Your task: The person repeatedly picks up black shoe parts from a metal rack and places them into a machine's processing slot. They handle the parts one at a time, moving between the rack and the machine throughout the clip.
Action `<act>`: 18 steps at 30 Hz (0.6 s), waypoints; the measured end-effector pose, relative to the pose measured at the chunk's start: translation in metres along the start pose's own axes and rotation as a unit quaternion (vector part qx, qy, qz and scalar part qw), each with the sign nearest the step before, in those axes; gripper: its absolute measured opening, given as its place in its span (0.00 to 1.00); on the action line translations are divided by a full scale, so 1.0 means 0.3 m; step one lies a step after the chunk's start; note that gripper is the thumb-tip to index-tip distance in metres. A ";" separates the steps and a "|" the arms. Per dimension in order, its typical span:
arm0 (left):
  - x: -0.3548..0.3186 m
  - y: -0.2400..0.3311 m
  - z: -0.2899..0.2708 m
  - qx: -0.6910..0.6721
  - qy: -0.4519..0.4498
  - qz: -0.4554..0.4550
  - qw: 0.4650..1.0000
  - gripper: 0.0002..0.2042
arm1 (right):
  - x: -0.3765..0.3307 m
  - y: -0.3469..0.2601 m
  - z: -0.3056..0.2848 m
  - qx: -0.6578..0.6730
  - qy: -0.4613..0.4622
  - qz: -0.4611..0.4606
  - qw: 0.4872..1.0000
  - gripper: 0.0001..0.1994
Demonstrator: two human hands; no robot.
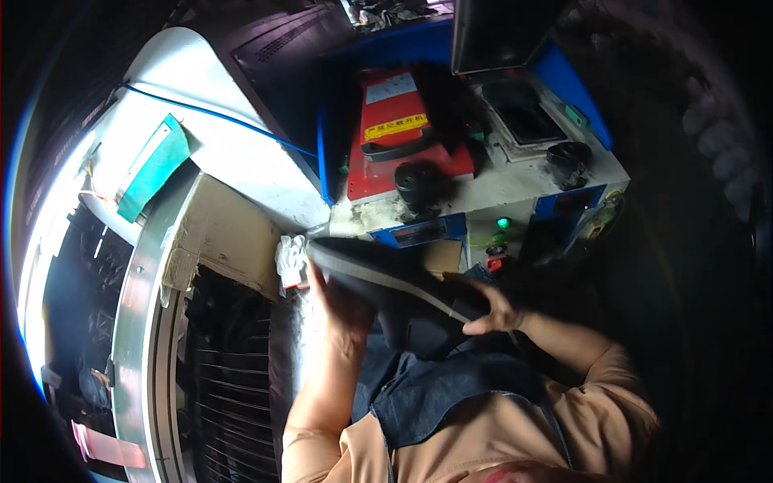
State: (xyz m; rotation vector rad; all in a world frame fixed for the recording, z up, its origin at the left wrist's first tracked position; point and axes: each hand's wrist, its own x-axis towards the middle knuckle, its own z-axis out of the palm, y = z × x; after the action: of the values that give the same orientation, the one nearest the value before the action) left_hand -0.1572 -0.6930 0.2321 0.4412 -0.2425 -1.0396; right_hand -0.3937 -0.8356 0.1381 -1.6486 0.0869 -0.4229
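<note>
A dark shoe [374, 262] with a pale stripe along its sole edge is held up in front of my body, lying on its side and slanting down to the right. My left hand [342, 310] grips the broad end from below, its thumb up along the edge. At the other end, my right hand [495, 310] has its fingers and thumb closed round the shoe. Shadow hides much of the shoe's dark underside. Beneath it is the dark blue apron [451, 402] on my lap.
Ahead stands a machine with a red cover [394, 153], black knobs [419, 187] and a lit green button [503, 223]. White gloves [291, 262] lie left of the shoe. Farther left are a cardboard box [229, 229] and a metal-edged conveyor [137, 322] with dark slats.
</note>
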 end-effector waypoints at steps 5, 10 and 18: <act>0.203 -0.085 0.133 0.287 -0.249 0.051 0.923 0.36 | -0.059 -0.106 -0.107 0.218 0.173 -0.026 0.960 0.45; 0.304 -0.033 -0.330 0.637 -0.063 0.033 0.768 0.15 | -0.161 -0.203 -0.334 0.312 0.301 -0.022 0.901 0.23; 0.170 0.151 -0.959 0.934 0.132 0.147 0.297 0.12 | 0.050 -0.510 -0.770 -0.049 0.456 -0.023 0.889 0.36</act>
State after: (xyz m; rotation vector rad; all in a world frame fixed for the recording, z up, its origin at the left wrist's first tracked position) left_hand 0.0173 -0.6499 -0.0028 2.5779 -1.1915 0.3227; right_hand -0.4834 -1.0385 0.3049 -1.4221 0.7794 -1.2215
